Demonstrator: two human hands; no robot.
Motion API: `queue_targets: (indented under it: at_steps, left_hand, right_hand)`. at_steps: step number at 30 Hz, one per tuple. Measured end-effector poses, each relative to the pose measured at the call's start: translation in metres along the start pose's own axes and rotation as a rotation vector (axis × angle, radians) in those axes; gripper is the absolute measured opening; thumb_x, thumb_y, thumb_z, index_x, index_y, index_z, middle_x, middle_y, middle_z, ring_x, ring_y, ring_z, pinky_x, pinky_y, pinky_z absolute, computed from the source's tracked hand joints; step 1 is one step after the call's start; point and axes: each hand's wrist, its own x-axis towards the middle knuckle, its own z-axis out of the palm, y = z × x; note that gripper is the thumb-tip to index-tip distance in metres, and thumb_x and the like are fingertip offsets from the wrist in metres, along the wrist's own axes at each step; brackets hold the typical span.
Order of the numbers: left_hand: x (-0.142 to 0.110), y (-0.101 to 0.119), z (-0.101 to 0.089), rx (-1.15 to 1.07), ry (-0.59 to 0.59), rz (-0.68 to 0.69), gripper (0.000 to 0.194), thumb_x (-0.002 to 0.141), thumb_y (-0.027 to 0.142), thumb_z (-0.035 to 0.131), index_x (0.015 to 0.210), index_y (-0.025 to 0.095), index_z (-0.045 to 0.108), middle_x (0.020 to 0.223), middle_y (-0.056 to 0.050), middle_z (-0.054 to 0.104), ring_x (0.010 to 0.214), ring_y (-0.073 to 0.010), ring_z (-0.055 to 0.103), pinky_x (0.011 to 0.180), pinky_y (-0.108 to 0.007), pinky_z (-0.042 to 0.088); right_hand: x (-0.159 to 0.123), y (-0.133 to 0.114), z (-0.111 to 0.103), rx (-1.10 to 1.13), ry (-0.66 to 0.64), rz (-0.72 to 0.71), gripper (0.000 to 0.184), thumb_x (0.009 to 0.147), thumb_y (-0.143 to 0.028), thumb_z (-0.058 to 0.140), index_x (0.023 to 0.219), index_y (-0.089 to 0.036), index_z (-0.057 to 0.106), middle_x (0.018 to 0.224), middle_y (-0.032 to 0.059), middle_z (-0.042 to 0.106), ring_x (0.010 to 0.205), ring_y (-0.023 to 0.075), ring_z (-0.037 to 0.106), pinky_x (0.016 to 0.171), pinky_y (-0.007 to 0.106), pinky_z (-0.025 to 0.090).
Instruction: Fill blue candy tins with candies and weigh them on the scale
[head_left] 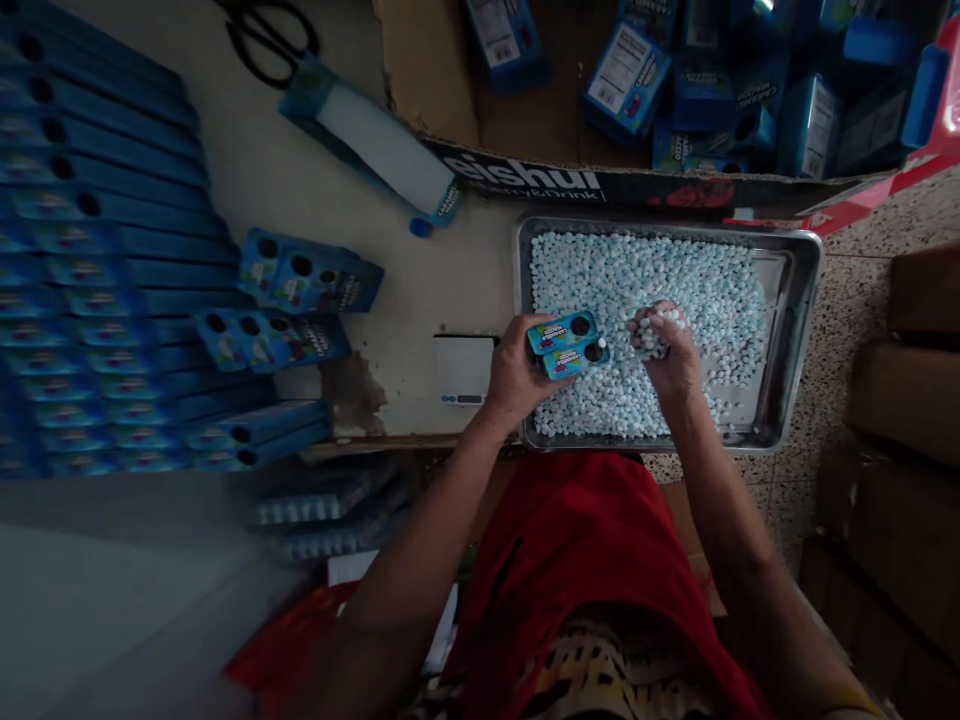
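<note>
My left hand [517, 372] is wrapped around two small blue candy boxes [559, 332], held side by side over the left part of a metal tray [796, 330]. Each box shows a dark round hole in its top, and a single white candy is at one of the holes. Just to the right, my right hand [675, 362] is cupped around a handful of small white and pale blue candies [656, 328]. Beneath both hands, a layer of the same loose candies [645, 265] covers most of the tray.
A small white scale [463, 362] sits left of the tray. Several blue boxes with holes [300, 275] stand beyond it, beside big stacks [97, 300]. A cardboard carton [517, 120] of blue boxes is behind the tray. Black scissors [271, 45] lie at upper left.
</note>
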Motion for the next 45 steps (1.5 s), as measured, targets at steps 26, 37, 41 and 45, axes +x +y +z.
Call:
queue_targets:
  at_steps: [26, 37, 41, 45]
  left_hand:
    - [0.002, 0.011, 0.019, -0.059, -0.088, -0.068, 0.076, 0.061, 0.035, 0.102, 0.126, 0.028, 0.063, 0.115, -0.003, 0.078, 0.105, -0.0299, 0.079, 0.091, -0.040, 0.065]
    - [-0.003, 0.016, 0.051, -0.300, -0.066, 0.134, 0.073, 0.075, 0.057, 0.097, 0.134, 0.029, 0.063, 0.137, -0.013, 0.074, 0.131, -0.0342, 0.074, 0.114, -0.054, 0.061]
    - [-0.014, 0.008, 0.034, -0.255, -0.222, 0.104, 0.078, 0.072, 0.054, 0.100, 0.135, 0.026, 0.063, 0.130, -0.011, 0.074, 0.119, -0.0325, 0.077, 0.103, -0.049, 0.064]
    - [-0.030, -0.002, 0.019, -0.222, -0.140, 0.078, 0.079, 0.072, 0.052, 0.100, 0.136, 0.022, 0.064, 0.131, -0.011, 0.074, 0.114, -0.0304, 0.077, 0.099, -0.045, 0.064]
  right_hand:
    - [-0.045, -0.024, 0.030, -0.072, -0.205, -0.317, 0.061, 0.100, -0.085, 0.050, 0.086, -0.029, 0.072, 0.103, 0.0069, 0.079, 0.124, 0.0321, 0.076, 0.124, 0.062, 0.048]
    - [0.016, -0.002, -0.087, -1.409, 0.068, -0.678, 0.051, 0.101, -0.059, 0.066, 0.141, -0.027, 0.069, 0.167, 0.0163, 0.054, 0.163, 0.0413, 0.040, 0.133, 0.070, 0.032]
    - [0.062, -0.001, -0.046, -1.596, -0.208, -0.650, 0.072, 0.102, -0.074, 0.061, 0.160, -0.031, 0.059, 0.173, 0.0129, 0.049, 0.165, 0.0443, 0.035, 0.133, 0.069, 0.031]
    - [0.061, 0.019, -0.027, -1.700, -0.187, -0.541, 0.054, 0.107, -0.060, 0.061, 0.146, -0.023, 0.069, 0.155, 0.0200, 0.062, 0.147, 0.0428, 0.052, 0.121, 0.061, 0.044]
